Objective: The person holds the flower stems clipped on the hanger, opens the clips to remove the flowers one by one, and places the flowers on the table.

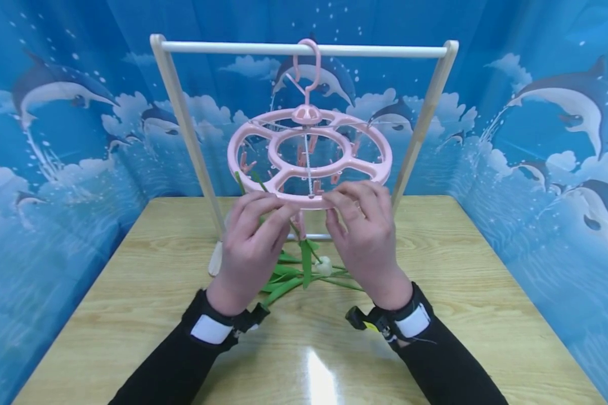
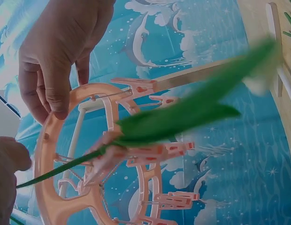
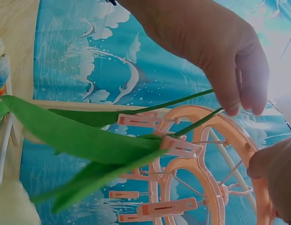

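Note:
A pink round clip hanger [image 1: 306, 199] hangs by its hook from a white rod. My right hand [image 1: 367, 230] grips its near rim, the thumb below. At the rim's near left, my left hand [image 1: 255, 242] has its fingers curled at a green tulip stem [image 2: 65, 166]; its fingertips are partly hidden. This stem runs through a pink clip [image 3: 183, 146], its leaves [image 2: 183, 112] and white tulip head [image 1: 324, 265] lower down. Another stem [image 3: 178, 101] passes a second clip [image 3: 136, 120] towards my left hand. Both stems pass behind that hand's fingers.
A stand with slanted wooden legs [image 1: 425, 112] and a white top rod [image 1: 233, 48] carries the hanger on a wooden table [image 1: 157, 315]. More green stems and leaves [image 1: 284, 288] lie on the table below. A blue dolphin curtain [image 1: 537, 197] encloses the back and sides.

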### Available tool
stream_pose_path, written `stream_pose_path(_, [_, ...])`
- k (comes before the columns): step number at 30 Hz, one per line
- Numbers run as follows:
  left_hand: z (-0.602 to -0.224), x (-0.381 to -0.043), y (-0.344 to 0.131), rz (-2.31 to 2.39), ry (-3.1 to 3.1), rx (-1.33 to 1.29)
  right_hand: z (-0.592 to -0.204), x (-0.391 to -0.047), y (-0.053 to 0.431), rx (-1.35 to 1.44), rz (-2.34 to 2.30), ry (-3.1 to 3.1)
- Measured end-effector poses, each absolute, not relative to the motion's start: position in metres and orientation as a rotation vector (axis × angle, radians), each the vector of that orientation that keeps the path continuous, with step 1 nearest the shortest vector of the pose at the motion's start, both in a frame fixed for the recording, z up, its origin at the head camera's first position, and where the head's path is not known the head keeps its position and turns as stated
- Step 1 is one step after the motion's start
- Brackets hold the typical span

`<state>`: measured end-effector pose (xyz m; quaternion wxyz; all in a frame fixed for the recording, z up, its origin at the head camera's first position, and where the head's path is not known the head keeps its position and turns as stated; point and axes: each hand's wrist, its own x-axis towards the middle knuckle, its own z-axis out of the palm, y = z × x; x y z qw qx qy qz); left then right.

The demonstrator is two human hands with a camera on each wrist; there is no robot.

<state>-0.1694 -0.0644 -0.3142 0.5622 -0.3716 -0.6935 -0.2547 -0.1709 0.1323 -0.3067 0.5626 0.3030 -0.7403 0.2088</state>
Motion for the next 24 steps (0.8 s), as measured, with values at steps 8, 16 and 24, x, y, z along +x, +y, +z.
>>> stream_pose_path(8, [-0.312, -0.174, -0.066, -0.660, -1.622, -0.864, -0.305, -0.172, 0.135, 0.716, 0.496, -1.746])
stream_pose_path(16, [-0.311, -0.182, -0.073, -0.597, -1.749, -0.806, -0.305, -0.173, 0.135, 0.739, 0.536, -1.723])
stream_pose_path(24, [-0.311, -0.181, -0.076, -0.553, -1.764, -0.809, -0.306, -0.172, 0.136, 0.742, 0.542, -1.736])
